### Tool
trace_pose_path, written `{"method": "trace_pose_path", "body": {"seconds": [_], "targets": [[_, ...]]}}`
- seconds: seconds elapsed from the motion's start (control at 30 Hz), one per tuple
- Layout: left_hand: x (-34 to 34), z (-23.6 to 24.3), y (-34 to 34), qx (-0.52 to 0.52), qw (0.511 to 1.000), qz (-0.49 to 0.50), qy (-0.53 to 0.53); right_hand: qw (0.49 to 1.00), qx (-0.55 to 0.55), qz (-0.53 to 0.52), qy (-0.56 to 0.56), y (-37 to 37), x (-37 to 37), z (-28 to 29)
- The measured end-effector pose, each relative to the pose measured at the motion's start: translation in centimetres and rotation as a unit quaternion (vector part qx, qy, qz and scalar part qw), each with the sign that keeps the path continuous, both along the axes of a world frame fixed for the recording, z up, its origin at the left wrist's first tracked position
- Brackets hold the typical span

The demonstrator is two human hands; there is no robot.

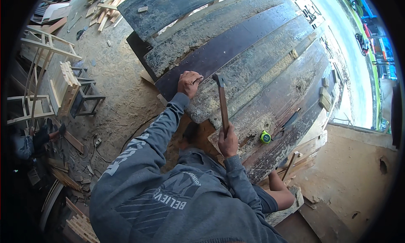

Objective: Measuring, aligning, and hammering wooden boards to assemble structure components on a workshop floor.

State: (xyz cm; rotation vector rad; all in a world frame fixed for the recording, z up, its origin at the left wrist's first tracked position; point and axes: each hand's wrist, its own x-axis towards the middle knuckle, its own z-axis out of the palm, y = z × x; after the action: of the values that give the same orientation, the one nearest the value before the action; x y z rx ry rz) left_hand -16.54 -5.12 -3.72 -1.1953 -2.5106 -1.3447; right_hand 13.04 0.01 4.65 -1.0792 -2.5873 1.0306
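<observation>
My right hand (pixel 228 142) is wrapped round the lower wooden handle of a hammer (pixel 223 102), which stands nearly upright with its metal head over the workbench boards. My left hand (pixel 190 83) is closed in a pinch on the dark, smooth board (pixel 228 49) of the bench, to the left of the hammer head. What its fingers hold, if anything, is too small to make out. A green tape measure (pixel 265 136) lies on the bench to the right of my right hand. Beyond it lies a slim dark tool (pixel 292 118) whose kind is unclear.
Sawdust covers the bench's worn planks (pixel 261 70), with gaps between them. Wood offcuts (pixel 325 99) sit at its right edge. On the left floor are a dark stool frame (pixel 87 93), stacked light wood pieces (pixel 66 85) and a cable (pixel 95 148). Another person's legs (pixel 46 133) show far left.
</observation>
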Motion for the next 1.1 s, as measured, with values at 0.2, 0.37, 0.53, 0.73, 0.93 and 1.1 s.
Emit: {"method": "trace_pose_path", "body": {"seconds": [0.2, 0.37, 0.53, 0.73, 0.93, 1.1], "targets": [[0.1, -0.1, -0.1, 0.118, 0.99, 0.022, -0.069, 0.988, 0.119, 0.028, -0.094, 3.0, 6.5, -0.3], [0.1, -0.8, 0.5, 0.106, 0.992, 0.019, -0.065, 0.933, 0.302, -0.105, -0.167, 9.5, 10.8, -1.2], [-0.1, -2.0, 0.8, 0.092, 0.994, 0.017, -0.053, 0.935, 0.185, -0.169, -0.253, 13.6, 14.2, -3.3], [2.4, 1.4, 1.8, 0.136, 0.982, 0.054, -0.117, 0.989, 0.074, -0.104, -0.071, 11.7, 13.9, -1.3], [19.9, 9.1, 2.1, -0.049, 0.728, -0.348, -0.588, 0.989, -0.116, -0.043, 0.079, 7.0, 11.7, 6.0], [24.0, 11.7, 5.1, -0.113, 0.648, -0.304, -0.689, 0.982, -0.177, -0.019, 0.061, 10.1, 13.4, 9.0]]}}
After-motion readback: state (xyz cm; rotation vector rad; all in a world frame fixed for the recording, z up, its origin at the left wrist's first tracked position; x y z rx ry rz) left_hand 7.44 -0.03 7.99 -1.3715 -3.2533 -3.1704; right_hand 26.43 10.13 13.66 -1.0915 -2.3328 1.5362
